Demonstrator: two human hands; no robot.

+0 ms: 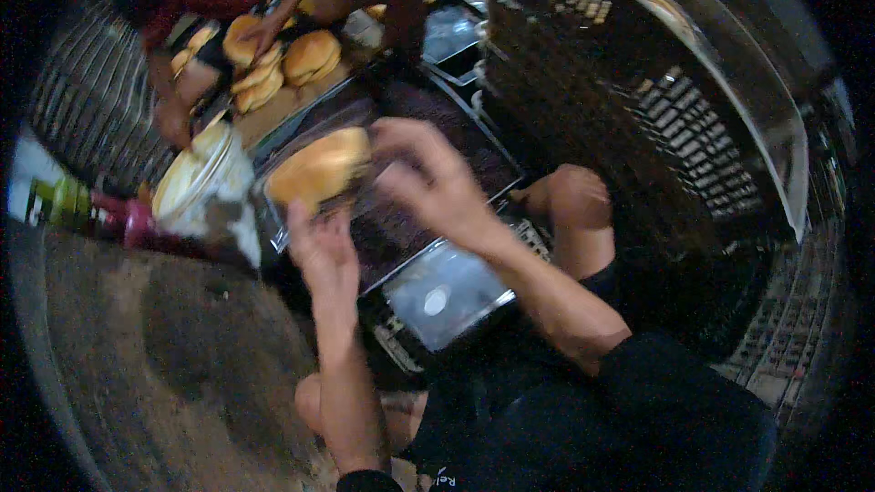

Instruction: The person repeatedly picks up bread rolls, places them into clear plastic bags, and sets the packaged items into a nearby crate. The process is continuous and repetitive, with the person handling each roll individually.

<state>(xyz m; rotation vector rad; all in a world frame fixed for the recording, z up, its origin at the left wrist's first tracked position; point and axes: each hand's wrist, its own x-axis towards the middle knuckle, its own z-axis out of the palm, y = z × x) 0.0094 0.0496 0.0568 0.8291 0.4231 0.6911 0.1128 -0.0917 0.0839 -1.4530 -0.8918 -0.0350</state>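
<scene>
A golden bread bun (321,167) is in my left hand (321,242), whose fingers and thumb support it from below. Around the bun shows what looks like a clear plastic bag, though blur hides its edges. My right hand (434,181) is at the bun's right end with bent fingers. Motion blur leaves it unclear whether those fingers pinch the plastic. Below both hands lies a wide rectangular tray (400,236) with a dark purplish-brown surface. Nearer to me is a shiny, clear-looking plastic stack (448,294) with a white round spot.
Across from me, a person in red has one hand (260,37) on split buns (256,85) and the other by a tub (205,157) of pale spread. Another bun (311,58) lies beside them. Dark plastic crates (690,143) stand right; bare floor (205,342) shows left.
</scene>
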